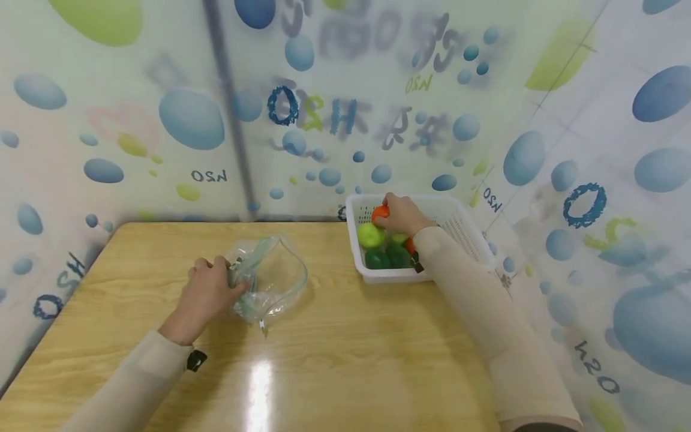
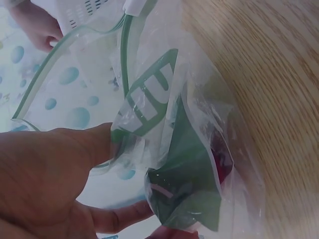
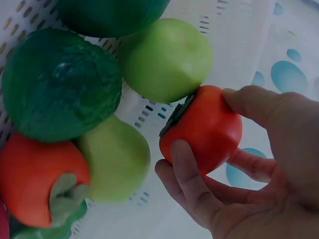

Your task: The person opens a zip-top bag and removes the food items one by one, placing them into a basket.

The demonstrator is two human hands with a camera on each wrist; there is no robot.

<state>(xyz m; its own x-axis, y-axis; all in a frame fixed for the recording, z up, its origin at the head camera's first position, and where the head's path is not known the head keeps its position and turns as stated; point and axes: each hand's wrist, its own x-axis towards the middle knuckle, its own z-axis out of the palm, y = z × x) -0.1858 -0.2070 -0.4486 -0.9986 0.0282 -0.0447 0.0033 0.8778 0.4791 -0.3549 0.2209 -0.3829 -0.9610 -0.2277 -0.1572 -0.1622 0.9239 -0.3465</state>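
My left hand (image 1: 207, 291) grips the side of a clear zip bag (image 1: 283, 273), thumb and fingers on its film. The bag's mouth stands open, edged by a green zip strip. In the left wrist view, green print covers the film, and something dark red (image 2: 219, 157) shows through it. Over at the basket (image 1: 394, 276), my right hand (image 1: 405, 215) holds a red-orange persimmon (image 3: 212, 132) between thumb and fingers, its green calyx facing the other produce. Close beside it is a light green apple (image 3: 167, 59).
The white perforated basket also has a green pear-shaped fruit (image 3: 114, 162), another persimmon (image 3: 40, 179) and dark green round pieces (image 3: 62, 84). It stands at the wooden table's (image 1: 335, 360) back right, against the patterned wall (image 1: 345, 156). A second wall rises at the right.
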